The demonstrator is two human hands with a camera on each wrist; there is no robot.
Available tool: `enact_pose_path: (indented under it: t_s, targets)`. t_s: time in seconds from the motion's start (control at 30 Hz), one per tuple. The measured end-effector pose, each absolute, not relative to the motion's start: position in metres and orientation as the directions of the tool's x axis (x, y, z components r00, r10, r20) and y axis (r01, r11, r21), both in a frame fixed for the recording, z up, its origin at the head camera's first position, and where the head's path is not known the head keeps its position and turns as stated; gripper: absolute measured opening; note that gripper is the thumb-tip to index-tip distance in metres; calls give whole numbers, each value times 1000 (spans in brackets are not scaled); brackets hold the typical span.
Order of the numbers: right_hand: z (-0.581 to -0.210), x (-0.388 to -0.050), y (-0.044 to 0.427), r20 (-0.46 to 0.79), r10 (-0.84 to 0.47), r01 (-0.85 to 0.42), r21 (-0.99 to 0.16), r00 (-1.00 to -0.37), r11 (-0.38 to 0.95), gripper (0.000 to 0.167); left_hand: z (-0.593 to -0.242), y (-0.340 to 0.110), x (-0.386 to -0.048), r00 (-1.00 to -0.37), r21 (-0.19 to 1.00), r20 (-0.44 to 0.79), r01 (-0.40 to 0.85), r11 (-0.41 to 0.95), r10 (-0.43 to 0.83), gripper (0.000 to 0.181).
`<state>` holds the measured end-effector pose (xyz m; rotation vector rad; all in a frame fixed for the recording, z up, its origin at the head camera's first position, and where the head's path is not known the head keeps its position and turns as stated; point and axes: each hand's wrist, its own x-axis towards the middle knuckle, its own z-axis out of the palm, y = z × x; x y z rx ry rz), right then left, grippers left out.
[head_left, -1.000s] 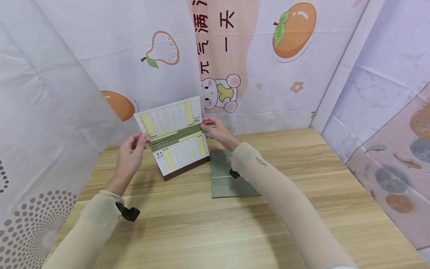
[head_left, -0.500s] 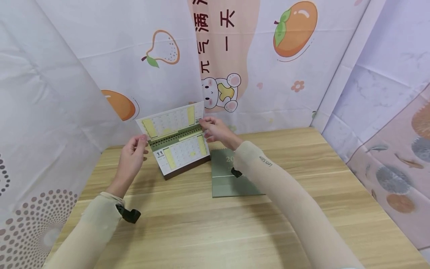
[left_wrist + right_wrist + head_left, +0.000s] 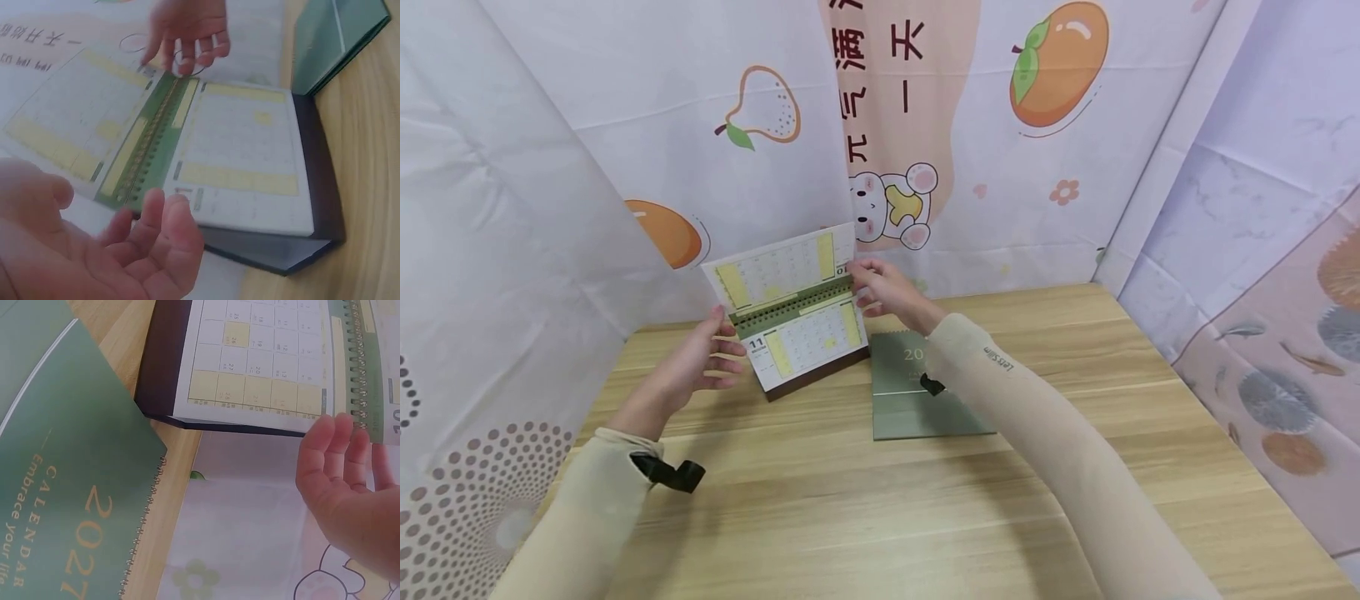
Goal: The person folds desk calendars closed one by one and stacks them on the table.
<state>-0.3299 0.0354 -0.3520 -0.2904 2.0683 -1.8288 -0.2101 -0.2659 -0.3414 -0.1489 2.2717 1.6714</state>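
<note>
A desk calendar (image 3: 805, 333) stands on its dark base toward the back left, its pages spread either side of the green spiral strip. One page, marked 10, tilts up behind; the page marked 11 lies on the front slope. My left hand (image 3: 688, 367) is at its left edge, fingers loosely spread. The left wrist view shows this left hand (image 3: 137, 250) palm up and holding nothing. At the other end of the spiral, my right hand (image 3: 895, 296) has its upper digit at the corner of the raised page. Its fingers hang extended in the right wrist view; any contact there is unclear.
A green 2027 calendar (image 3: 917, 412) lies to the right of the open one, partly under my right forearm. Close behind both is a white printed cloth (image 3: 1045, 242) with fruit drawings. More cloth hangs at the sides of the wooden table (image 3: 850, 517).
My left fingers have spread and the hand has shifted slightly left. The raised page has dropped somewhat since a second ago. My right hand's lower fingers have loosened and come down.
</note>
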Motion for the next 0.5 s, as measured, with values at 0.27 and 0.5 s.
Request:
enact_pose_path:
  t_s: [0.27,0.5]
  targets:
    - [-352,-329,38,-118,-395,69,-988,-911,136,47,-338,-272,-212,-937,944,-289,-244,224,195,76]
    - [-352,-329,41,-112,-349,71,-989,-930,128,54,-336,-271,-210,-968,977,-183,-161,139,172,69]
